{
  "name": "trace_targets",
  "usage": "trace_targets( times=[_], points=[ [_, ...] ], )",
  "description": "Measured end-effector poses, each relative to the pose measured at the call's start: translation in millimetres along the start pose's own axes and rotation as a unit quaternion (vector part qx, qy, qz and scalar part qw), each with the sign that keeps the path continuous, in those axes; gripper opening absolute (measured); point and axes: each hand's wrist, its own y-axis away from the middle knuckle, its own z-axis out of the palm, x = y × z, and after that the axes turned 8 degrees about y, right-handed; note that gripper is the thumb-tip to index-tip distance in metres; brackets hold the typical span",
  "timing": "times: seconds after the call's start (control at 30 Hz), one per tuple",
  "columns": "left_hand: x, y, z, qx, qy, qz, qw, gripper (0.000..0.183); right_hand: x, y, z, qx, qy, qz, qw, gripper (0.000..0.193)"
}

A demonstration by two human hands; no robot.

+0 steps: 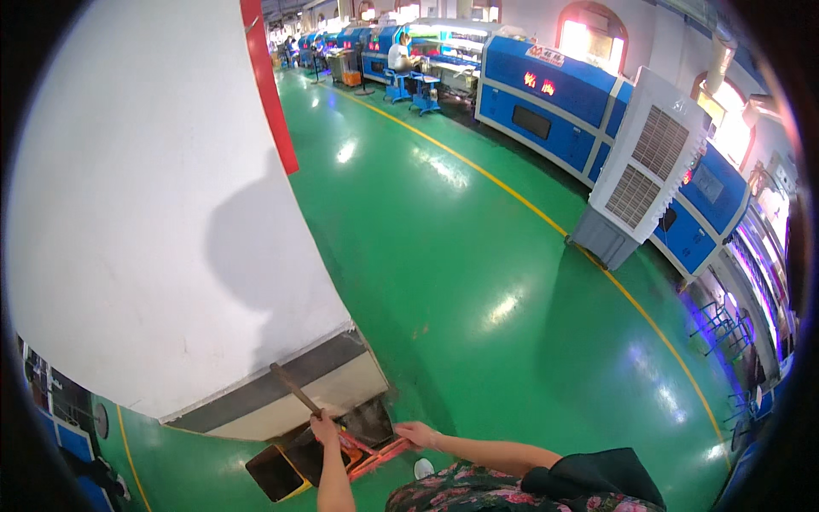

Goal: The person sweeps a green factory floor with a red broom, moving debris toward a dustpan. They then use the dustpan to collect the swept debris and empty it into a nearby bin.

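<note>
By the foot of a white column, my left hand [324, 428] is closed around a brown stick [295, 390] that slants up against the column's base. My right hand [417, 435] is closed on the end of an orange-red frame [375, 459], right of the left hand. Beneath and beside the hands are dark, open-looking bins: one bin with a yellow edge [275, 474] at the left, another dark bin [372, 421] at the right. My left forearm hides part of the frame and bins, so how they join cannot be made out.
The white column [171, 213] with its grey-and-beige base [290, 394] stands close at left. A tall air cooler [646, 162] stands on the green floor [444, 282] at right, beside a yellow line [503, 183]. Blue machines [546, 94] line the far side, where a person [398, 56] sits.
</note>
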Motion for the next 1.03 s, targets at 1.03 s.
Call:
trace_targets(
  times=[1.03],
  points=[
    [326,147,450,-0.303,0.039,0.015,0.952,0.031,-28,-47,-553,0.091,-0.245,0.049,0.964,0.097]
  ],
)
